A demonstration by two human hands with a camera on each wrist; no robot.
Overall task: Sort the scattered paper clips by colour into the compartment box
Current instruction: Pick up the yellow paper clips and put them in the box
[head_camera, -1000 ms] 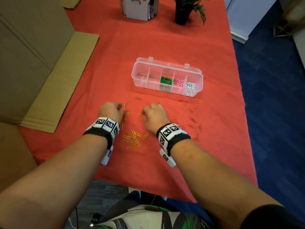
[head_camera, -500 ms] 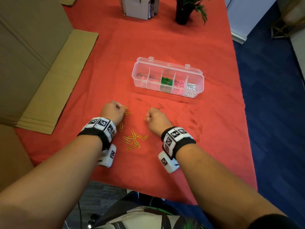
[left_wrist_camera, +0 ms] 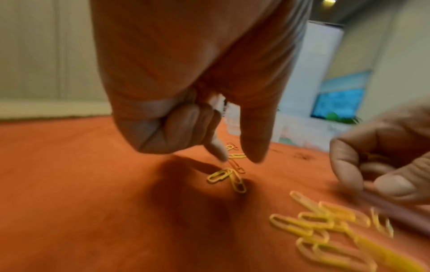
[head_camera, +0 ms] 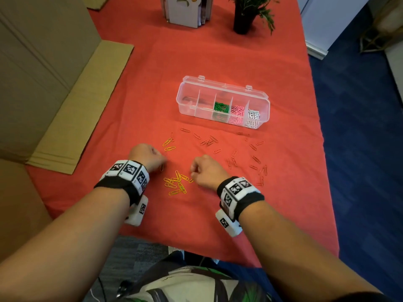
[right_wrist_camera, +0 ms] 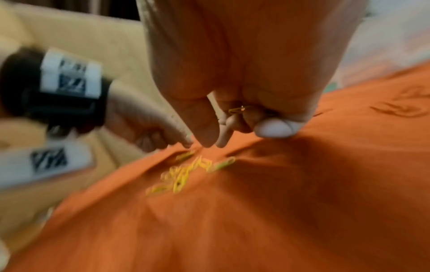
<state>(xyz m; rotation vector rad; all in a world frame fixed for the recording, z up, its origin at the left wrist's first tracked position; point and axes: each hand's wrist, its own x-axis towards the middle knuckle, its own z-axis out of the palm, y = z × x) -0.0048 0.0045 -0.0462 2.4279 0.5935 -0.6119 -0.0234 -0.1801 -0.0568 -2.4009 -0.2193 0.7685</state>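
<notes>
A clear compartment box stands open on the red cloth, with green, pink and white clips in its three right cells. A pile of yellow clips lies between my hands. My left hand is curled, thumb and forefinger pointing down just above two yellow clips; nothing shows in its fist. My right hand hovers at the pile's right edge, its curled fingers holding a yellow clip. Red clips are scattered to the right.
Flattened cardboard covers the table's left side. A card holder and a potted plant stand at the far end. The table's near edge is close behind my wrists, and blue carpet lies to the right.
Both hands have drawn back toward me, from the farther clips to the yellow pile. The right hand has closed into a fist at the pile's right edge.
</notes>
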